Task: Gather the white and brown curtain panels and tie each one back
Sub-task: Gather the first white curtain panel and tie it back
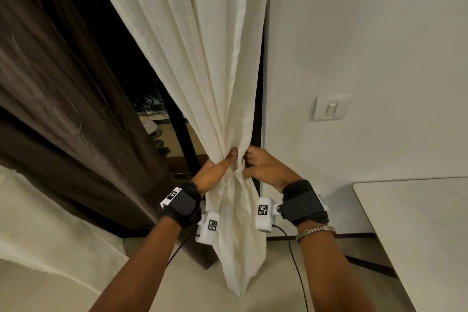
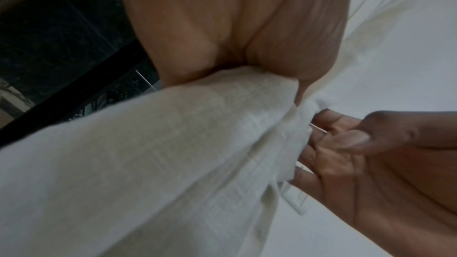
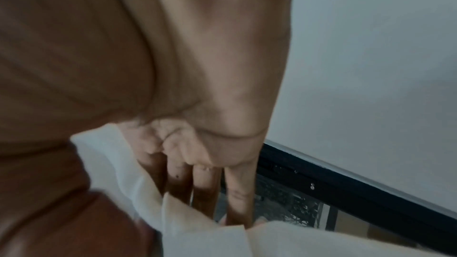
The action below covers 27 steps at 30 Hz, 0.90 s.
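The white curtain panel (image 1: 202, 58) hangs beside the wall (image 1: 367, 33), and its folds are gathered into one narrow waist — below this waist the cloth spreads again and hangs free. Your left hand (image 1: 217, 167) grips this waist from the left side, with the thumb lying over the folds. Your right hand (image 1: 263, 167) is at the same place from the right, fingers curled and pinching the cloth. The brown curtain panel (image 1: 63, 96) hangs loose at the left. A light switch (image 1: 331, 107) sits on the wall — a table (image 1: 417, 223) stands lower right.
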Tool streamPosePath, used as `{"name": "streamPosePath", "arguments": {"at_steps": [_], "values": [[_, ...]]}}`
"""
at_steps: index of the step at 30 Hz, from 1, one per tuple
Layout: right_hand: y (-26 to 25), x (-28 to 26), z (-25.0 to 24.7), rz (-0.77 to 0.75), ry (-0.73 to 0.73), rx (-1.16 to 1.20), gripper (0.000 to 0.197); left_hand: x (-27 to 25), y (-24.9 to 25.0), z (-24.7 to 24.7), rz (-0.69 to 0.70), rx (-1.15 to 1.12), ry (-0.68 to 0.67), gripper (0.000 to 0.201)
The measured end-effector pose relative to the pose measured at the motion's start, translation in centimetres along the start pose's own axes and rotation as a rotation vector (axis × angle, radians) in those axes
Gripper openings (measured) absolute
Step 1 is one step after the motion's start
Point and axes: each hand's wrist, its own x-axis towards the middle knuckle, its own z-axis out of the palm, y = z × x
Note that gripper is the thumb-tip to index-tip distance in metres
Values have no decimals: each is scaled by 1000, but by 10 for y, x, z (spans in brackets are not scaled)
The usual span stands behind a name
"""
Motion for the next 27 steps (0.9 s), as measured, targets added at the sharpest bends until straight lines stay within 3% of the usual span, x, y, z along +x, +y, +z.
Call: {"name": "streamPosePath", "arguments": {"at_steps": [4,7,9,12,14,20,23,27], "values": [[7,-5,6,-44,-105,-34,103,3,0,10,64,-21,71,48],[12,2,22,-120,2,-127,116,6,0,19,93,-53,123,52],[20,9,29,-133,90,-128,104,8,-1,19,98,-78,160,53],[31,14,22,-104,246,-93,59,11,-5,13,170,-56,259,47],[34,15,16,-100,299,-75,45,9,-3,10,249,-82,345,44],[42,18,1,7,438,99,38,7,11,-6,391,-272,579,74],[42,20,-9,56,509,138,38,1,21,-22,458,-344,650,54],[39,29,-18,75,578,122,41,-23,19,-22,613,-182,630,22]]}}
